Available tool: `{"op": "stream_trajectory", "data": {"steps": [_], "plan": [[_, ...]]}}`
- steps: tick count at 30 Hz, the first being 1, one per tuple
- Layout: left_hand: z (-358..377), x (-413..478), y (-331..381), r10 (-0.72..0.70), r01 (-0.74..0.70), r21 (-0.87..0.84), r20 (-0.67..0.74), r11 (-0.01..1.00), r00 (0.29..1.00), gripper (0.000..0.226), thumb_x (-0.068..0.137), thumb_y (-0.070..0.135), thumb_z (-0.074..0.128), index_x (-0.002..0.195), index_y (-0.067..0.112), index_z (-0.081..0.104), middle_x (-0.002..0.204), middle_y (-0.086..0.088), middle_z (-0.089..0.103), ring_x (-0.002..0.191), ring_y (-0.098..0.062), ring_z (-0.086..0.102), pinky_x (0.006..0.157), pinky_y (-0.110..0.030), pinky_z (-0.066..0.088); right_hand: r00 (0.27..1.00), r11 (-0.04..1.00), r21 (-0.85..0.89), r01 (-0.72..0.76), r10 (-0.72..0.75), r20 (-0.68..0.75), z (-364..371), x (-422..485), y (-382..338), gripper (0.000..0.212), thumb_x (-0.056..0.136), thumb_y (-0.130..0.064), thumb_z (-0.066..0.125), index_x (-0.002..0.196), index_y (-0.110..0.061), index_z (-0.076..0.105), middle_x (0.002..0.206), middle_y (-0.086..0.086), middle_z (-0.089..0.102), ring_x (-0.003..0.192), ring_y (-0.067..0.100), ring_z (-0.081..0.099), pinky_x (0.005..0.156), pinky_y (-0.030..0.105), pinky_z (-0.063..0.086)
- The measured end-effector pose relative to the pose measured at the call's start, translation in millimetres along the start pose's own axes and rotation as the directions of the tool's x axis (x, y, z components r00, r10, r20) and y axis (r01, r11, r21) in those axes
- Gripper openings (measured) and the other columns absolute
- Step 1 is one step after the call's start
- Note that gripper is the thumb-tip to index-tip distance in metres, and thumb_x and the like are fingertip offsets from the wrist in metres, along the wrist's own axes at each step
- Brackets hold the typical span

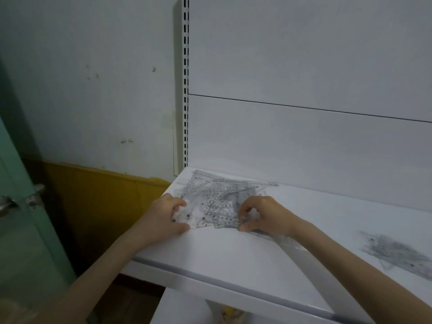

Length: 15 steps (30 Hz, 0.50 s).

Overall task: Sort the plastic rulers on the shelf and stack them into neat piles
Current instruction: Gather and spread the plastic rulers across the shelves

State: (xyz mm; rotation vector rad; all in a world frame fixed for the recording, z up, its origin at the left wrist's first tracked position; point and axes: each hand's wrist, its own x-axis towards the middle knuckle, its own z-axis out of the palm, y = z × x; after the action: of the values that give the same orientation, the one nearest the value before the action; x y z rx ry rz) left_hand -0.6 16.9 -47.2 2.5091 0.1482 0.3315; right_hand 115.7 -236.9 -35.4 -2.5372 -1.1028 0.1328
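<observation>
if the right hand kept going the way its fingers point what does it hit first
The jumbled pile of clear plastic rulers, whose near right edge the right hand pinches; beyond it, probably the left hand gripping the pile's other side, though depth is unclear.

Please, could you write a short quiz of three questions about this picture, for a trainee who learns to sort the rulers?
1. True or false: the left hand and the right hand both grip pieces at the near edge of the heap of rulers.
2. Where on the shelf does the second pile of rulers lie? A) to the right of the heap B) to the left of the heap C) on top of the heap
3. Fill in: the heap lies at the shelf's ____ end, near the slotted upright.
Key: 1 true; 2 A; 3 left.
</observation>
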Motion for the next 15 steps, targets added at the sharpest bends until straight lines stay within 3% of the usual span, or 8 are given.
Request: {"op": "stream_trajectory", "data": {"steps": [5,8,11,15], "plan": [[0.0,-0.6,-0.1,-0.019,0.021,-0.065,0.034,0.998,0.999,0.03,0.08,0.017,0.073,0.104,0.016,0.055,0.089,0.008,0.055,0.082,-0.012,0.052,0.063,-0.014,0.037,1.0,0.998,0.061,-0.009,0.008,0.006,-0.7,-3.5,-7.9,0.022,0.075,-0.027,0.079,0.083,-0.021,0.059,0.09,-0.004,0.062,0.089,0.016,0.057,0.082,0.03,0.045],[2.5,-3.8,-3.1,-0.026,0.03,-0.129,0.033,0.991,0.999,0.018,0.088,0.013,0.062,0.104,0.017,0.055,0.082,0.007,0.056,0.072,-0.011,0.05,0.062,-0.02,0.038,1.0,0.996,0.089,-0.015,0.015,0.009,0.1,-3.2,-9.4,0.025,0.075,-0.028,0.079,0.09,-0.021,0.061,0.088,-0.004,0.059,0.084,0.014,0.054,0.078,0.026,0.043],[1.7,-7.3,-5.0,-0.03,0.028,-0.188,-0.008,0.982,1.0,0.016,0.093,0.01,0.051,0.104,0.019,0.058,0.08,0.005,0.052,0.065,-0.006,0.047,0.056,-0.014,0.035,1.0,0.995,0.104,0.01,-0.007,-0.025,0.2,-5.2,-11.9,0.018,0.077,-0.026,0.078,0.09,-0.021,0.067,0.086,-0.002,0.055,0.078,0.011,0.05,0.071,0.023,0.039],[-6.5,-11.2,3.3,0.004,-0.012,-0.238,-0.035,0.971,0.999,0.014,0.095,0.012,0.049,0.099,0.019,0.061,0.081,0.001,0.054,0.066,-0.009,0.047,0.055,-0.018,0.037,0.988,0.94,0.34,0.012,0.041,-0.146,-13.5,-10.4,-14.7,0.01,0.086,-0.018,0.07,0.079,-0.012,0.069,0.074,0.006,0.066,0.069,0.016,0.06,0.062,0.033,0.053]]}}
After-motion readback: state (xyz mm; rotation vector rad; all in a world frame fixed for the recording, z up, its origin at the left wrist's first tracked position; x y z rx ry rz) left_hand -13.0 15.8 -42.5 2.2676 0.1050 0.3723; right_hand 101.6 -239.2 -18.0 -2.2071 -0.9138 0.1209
